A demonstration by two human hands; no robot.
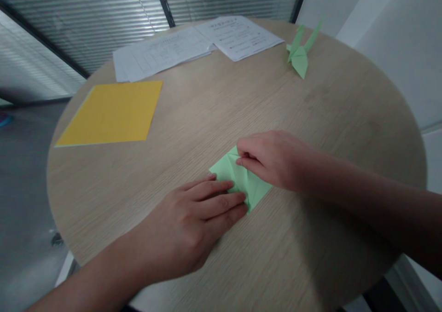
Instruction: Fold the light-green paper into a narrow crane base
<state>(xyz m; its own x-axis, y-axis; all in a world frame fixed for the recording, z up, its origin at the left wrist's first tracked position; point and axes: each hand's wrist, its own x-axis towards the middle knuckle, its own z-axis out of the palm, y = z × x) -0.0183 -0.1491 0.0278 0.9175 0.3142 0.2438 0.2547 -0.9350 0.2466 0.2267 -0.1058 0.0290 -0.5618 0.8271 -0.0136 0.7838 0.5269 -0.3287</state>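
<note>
A small folded light-green paper [241,179] lies flat on the round wooden table [193,118], near its front middle. My left hand [196,220] rests on the paper's lower left edge, fingers stretched out flat and held together, pressing it down. My right hand [272,158] comes in from the right, its fingers curled and pinched on the upper part of the green paper, covering part of it.
A yellow square sheet [112,113] lies at the left of the table. White printed papers [193,45] sit at the far edge. A finished green origami crane [299,54] stands at the back right. Window blinds are behind the table.
</note>
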